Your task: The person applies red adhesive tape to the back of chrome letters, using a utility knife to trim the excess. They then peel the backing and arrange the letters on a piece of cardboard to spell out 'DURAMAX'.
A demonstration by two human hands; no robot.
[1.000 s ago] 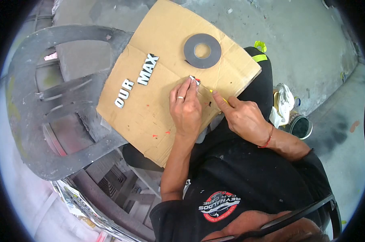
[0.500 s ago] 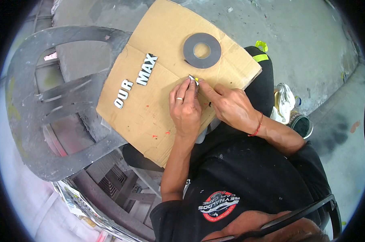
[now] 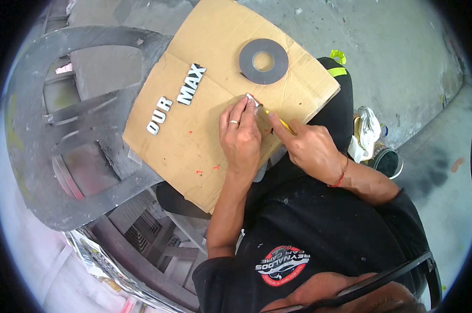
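My left hand (image 3: pixel 241 136), with a ring on one finger, presses a small white piece with a red edge (image 3: pixel 253 99) against the cardboard (image 3: pixel 165 161). The fingertips cover most of that piece, so its shape is hidden. A yellow utility knife (image 3: pixel 283 123) is gripped in my right hand (image 3: pixel 313 148), its tip close to the piece and my left fingertips. Above them lies a roll of dark grey tape (image 3: pixel 279 62). Silver letters spelling MAX (image 3: pixel 191 85) and OUR (image 3: pixel 159 116) rest on the left of the cardboard.
Small red scraps (image 3: pixel 199 171) are scattered on the cardboard, which lies across my lap. A grey plastic chair (image 3: pixel 32 172) stands at the left. On the floor at the right are a dark container (image 3: pixel 387 163) and some crumpled white material (image 3: pixel 370 128).
My right hand has drawn back slightly right and down, and more of the yellow knife shows. The red edge of the held piece is now visible. My left hand has barely moved.
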